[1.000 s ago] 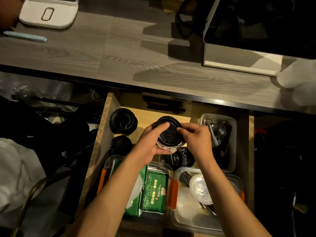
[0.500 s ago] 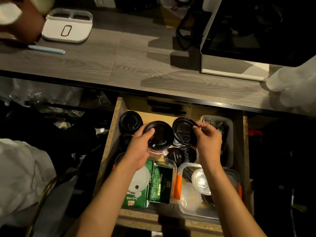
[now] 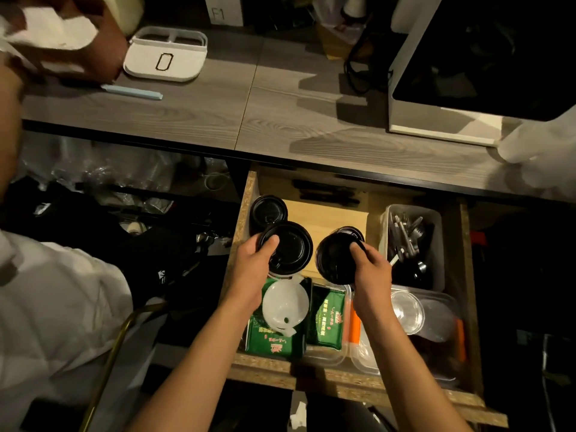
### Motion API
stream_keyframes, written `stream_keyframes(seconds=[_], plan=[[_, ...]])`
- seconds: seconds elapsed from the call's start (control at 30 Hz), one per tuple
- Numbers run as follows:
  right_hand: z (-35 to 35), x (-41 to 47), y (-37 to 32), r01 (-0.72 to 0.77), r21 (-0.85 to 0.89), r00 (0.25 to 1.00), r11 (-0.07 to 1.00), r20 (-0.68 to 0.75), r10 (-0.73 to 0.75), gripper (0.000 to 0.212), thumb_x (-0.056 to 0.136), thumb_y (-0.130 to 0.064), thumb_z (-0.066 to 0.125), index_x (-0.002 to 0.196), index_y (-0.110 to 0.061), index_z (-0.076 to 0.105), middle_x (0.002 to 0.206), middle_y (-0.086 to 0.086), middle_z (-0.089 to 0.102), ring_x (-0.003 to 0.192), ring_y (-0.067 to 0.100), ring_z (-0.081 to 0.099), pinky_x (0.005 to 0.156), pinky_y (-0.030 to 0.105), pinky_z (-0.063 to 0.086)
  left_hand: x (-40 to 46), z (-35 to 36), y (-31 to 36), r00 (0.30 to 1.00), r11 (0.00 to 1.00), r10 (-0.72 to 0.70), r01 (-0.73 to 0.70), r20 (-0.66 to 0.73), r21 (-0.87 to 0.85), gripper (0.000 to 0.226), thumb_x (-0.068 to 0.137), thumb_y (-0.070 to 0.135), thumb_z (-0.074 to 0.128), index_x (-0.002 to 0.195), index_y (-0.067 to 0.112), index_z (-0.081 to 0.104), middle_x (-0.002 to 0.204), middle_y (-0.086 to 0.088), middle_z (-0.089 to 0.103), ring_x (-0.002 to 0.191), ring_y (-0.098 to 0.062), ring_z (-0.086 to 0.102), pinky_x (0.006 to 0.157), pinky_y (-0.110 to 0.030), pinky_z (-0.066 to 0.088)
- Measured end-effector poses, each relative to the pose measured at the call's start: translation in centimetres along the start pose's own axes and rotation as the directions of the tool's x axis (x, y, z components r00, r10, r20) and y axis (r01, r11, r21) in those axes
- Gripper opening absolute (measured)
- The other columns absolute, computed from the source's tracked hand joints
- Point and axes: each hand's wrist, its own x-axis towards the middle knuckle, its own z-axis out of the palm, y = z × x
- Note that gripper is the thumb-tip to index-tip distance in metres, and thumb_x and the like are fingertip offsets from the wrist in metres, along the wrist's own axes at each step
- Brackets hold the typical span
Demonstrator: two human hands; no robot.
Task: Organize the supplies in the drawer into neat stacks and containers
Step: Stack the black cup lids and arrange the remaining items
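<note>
Black plastic lids fill both our hands over the open drawer (image 3: 246, 194). Our left hand (image 3: 251, 269) grips a lid stack (image 3: 288, 247) by its rim, thumb on top; our right hand (image 3: 371, 272) grips a second stack (image 3: 335, 258), tilted toward us, fingers curled over its edge. A third stack (image 3: 268, 210) sits in the drawer's back left corner, just behind the left one.

We judge this the sorting step for the lids: the two held stacks are apart and want a resting place. The next move probably calls for setting each down level on the bare wood floor (image 3: 327, 218) between the corner stack and the cutlery bin (image 3: 436, 219), or nesting one onto another with rims aligned.

Room is tight. The bare patch is the only free floor we see; green packets (image 3: 327, 319) and clear tubs (image 3: 436, 310) crowd the front, and the counter (image 3: 280, 120) overhangs the drawer's back, so we should lower straight down.
</note>
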Motion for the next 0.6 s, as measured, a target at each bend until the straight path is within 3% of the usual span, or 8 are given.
stream_keyframes(seconds=[0.13, 0.2, 0.33, 0.47, 0.53, 0.6], plan=[[0.9, -1.0, -1.5, 0.060, 0.152, 0.997, 0.987, 0.036, -0.066, 0.012, 0.094, -0.015, 0.062, 0.093, -0.013, 0.075, 0.103, 0.022, 0.071, 0.100, 0.043, 0.067, 0.089, 0.061, 0.053, -0.1, -0.6, 0.1, 0.995, 0.991, -0.096, 0.094, -0.021, -0.092, 0.014, 0.101, 0.025, 0.057, 0.102, 0.038, 0.062, 0.119, -0.005, 0.065, 0.102, -0.033, 0.069, 0.073, -0.049, 0.062], [1.6, -1.3, -2.2, 0.085, 0.122, 0.991, 0.989, 0.094, -0.096, 0.015, 0.094, -0.015, 0.062, 0.090, -0.015, 0.076, 0.098, 0.018, 0.073, 0.096, 0.040, 0.068, 0.086, 0.055, 0.054, -0.1, -0.4, 0.4, 0.996, 0.992, -0.094, 0.094, 0.007, -0.088, 0.015, 0.103, 0.022, 0.053, 0.113, 0.033, 0.059, 0.125, -0.006, 0.060, 0.108, -0.034, 0.065, 0.063, -0.044, 0.062], [3.4, -2.1, -2.2, 0.205, -0.111, 0.969, 0.973, 0.162, -0.186, 0.015, 0.094, -0.014, 0.062, 0.090, -0.016, 0.076, 0.084, 0.003, 0.075, 0.086, 0.023, 0.072, 0.077, 0.038, 0.059, -1.1, 0.8, 1.6, 0.990, 0.994, -0.060, 0.071, 0.127, -0.089, 0.020, 0.105, 0.032, 0.047, 0.122, 0.032, 0.057, 0.122, 0.002, 0.060, 0.110, -0.027, 0.063, 0.065, -0.047, 0.062], [4.1, -2.3, -2.1, 0.299, -0.286, 0.949, 0.911, 0.192, -0.251, 0.017, 0.094, -0.017, 0.064, 0.082, -0.024, 0.073, 0.075, -0.005, 0.073, 0.075, 0.010, 0.070, 0.069, 0.028, 0.055, -1.8, 2.1, 2.4, 0.963, 0.978, -0.134, 0.167, 0.235, -0.125, 0.043, 0.105, 0.051, 0.031, 0.131, 0.029, 0.058, 0.120, -0.008, 0.069, 0.102, -0.025, 0.071, 0.072, -0.051, 0.061], [4.2, -2.5, -2.0, 0.358, -0.363, 0.932, 0.860, 0.188, -0.309, 0.014, 0.094, -0.020, 0.064, 0.084, -0.026, 0.073, 0.078, -0.007, 0.072, 0.076, 0.008, 0.069, 0.071, 0.028, 0.055, -1.8, 2.5, 2.6, 0.963, 0.976, -0.143, 0.176, 0.227, -0.131, 0.041, 0.107, 0.048, 0.029, 0.129, 0.030, 0.059, 0.121, -0.009, 0.068, 0.103, -0.026, 0.070, 0.074, -0.053, 0.061], [4.1, -2.7, -2.0, 0.420, -0.474, 0.906, 0.774, 0.162, -0.392, 0.013, 0.094, -0.024, 0.064, 0.097, -0.022, 0.076, 0.088, -0.005, 0.070, 0.085, 0.012, 0.066, 0.074, 0.021, 0.052, -1.9, 2.7, 2.8, 0.967, 0.978, -0.123, 0.156, 0.223, -0.138, 0.038, 0.108, 0.044, 0.029, 0.123, 0.033, 0.061, 0.126, -0.008, 0.065, 0.111, -0.027, 0.065, 0.073, -0.052, 0.061]])
